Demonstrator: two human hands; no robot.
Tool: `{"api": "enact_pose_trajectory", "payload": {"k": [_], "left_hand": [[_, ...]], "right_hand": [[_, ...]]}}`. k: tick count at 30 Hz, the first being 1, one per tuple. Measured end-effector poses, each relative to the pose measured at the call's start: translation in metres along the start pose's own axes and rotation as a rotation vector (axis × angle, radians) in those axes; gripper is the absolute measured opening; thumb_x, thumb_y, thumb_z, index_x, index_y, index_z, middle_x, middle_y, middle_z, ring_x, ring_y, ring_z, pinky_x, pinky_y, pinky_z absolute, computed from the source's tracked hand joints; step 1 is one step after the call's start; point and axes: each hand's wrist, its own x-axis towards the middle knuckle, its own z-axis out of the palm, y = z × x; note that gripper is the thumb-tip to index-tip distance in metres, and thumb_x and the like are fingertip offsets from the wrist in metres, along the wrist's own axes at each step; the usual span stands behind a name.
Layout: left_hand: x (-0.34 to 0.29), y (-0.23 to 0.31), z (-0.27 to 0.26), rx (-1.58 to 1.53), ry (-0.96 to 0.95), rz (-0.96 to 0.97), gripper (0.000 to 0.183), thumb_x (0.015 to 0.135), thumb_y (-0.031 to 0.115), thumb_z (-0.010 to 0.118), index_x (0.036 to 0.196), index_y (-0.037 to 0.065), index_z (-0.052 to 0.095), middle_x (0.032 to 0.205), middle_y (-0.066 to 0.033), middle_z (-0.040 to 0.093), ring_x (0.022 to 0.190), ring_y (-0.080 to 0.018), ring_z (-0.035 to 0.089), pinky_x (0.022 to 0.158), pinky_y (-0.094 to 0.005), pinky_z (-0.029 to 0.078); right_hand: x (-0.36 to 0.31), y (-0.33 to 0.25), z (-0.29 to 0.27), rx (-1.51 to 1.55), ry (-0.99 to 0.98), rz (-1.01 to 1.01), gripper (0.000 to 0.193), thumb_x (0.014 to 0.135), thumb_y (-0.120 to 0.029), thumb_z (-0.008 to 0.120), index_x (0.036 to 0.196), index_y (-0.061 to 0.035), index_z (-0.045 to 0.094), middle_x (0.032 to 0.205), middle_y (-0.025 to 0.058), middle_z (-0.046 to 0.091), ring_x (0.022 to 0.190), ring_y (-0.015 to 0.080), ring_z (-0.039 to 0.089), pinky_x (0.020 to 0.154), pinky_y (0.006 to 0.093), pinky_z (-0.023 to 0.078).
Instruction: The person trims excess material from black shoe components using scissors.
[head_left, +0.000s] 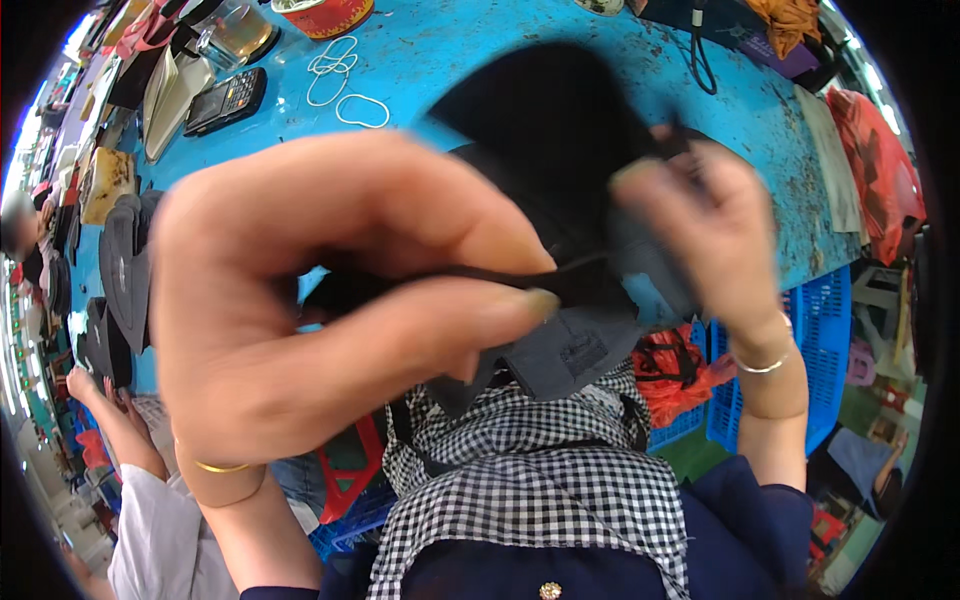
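1. My left hand [300, 300] fills the middle of the view, raised close to the camera, thumb and curled fingers pinched shut on a narrow black fabric strap [470, 275] that runs out from the pinch toward my other hand.
2. My right hand [710, 230] is up at the far end of that strap, fingers closed on the upper edge of the dark charcoal fabric piece [560, 140] the strap belongs to; it is motion-blurred, so I cannot tell exactly which fingers bear the grip.
3. The fabric piece hangs between the two pinches, above the table and close to my chest: a rounded black panel rises behind the right hand, and a grey stitched flap [570, 350] droops just below the strap.
4. Each wrist carries a thin bangle, gold on the left [220, 466] and silvery on the right [762, 366].
5. Directly beneath the grip is my black-and-white checked cloth [530, 480] over dark blue clothing.
6. Behind the grip lies the scuffed blue tabletop [440, 60], with white loops of elastic [345, 80] and a black keypad handset [226, 100] beyond my left hand.
7. Further left of the left hand, stacks of dark cut fabric pieces [125, 265] sit along the table edge, and another person's arm [120, 425] shows below them.
8. Below the right hand stand blue plastic crates [820, 330] holding a red plastic bag [675, 370].
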Motion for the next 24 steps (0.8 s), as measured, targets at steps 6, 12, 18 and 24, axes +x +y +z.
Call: {"api": "enact_pose_trajectory", "payload": {"k": [6,12,18,24], "left_hand": [[0.035,-0.048,0.01,0.208,-0.375,-0.02,0.007,0.081,0.003,0.078,0.086,0.002,0.075,0.077,-0.0005,0.071,0.067,-0.007,0.061,0.06,-0.0222,0.05],[0.056,-0.066,0.02,0.451,-0.598,-0.044,0.011,0.082,0.013,0.078,0.088,0.004,0.076,0.074,-0.0054,0.071,0.064,-0.0124,0.064,0.06,-0.0264,0.051],[0.054,-0.072,0.028,0.549,-0.543,0.0,0.012,0.08,0.014,0.079,0.084,0.005,0.074,0.071,-0.0083,0.069,0.063,-0.0197,0.067,0.058,-0.0303,0.05],[0.051,-0.072,0.018,0.788,-0.363,0.209,0.019,0.078,0.021,0.082,0.081,0.006,0.071,0.064,-0.01,0.062,0.057,-0.0242,0.061,0.054,-0.0348,0.045]], "right_hand": [[-0.053,0.107,-0.113,0.527,0.631,0.25,0.037,0.108,-0.018,0.047,0.139,0.0009,0.054,0.13,0.01,0.063,0.101,0.014,0.067,0.09,0.028,0.055],[-0.08,0.138,-0.152,0.227,0.493,0.301,0.02,0.108,-0.019,0.052,0.124,-0.006,0.054,0.089,-0.0049,0.055,0.054,-0.0027,0.025,0.048,0.0187,0.019],[-0.053,0.069,-0.071,0.065,0.177,-0.012,0.018,0.099,-0.006,0.055,0.117,-0.0045,0.054,0.079,-0.0038,0.05,0.064,0.004,0.044,0.056,0.0209,0.035],[-0.008,0.028,-0.016,-0.481,-0.475,-0.61,0.018,0.08,-0.012,0.075,0.093,-0.0107,0.062,0.071,0.0031,0.056,0.065,0.0231,0.061,0.054,0.0374,0.048]]}}
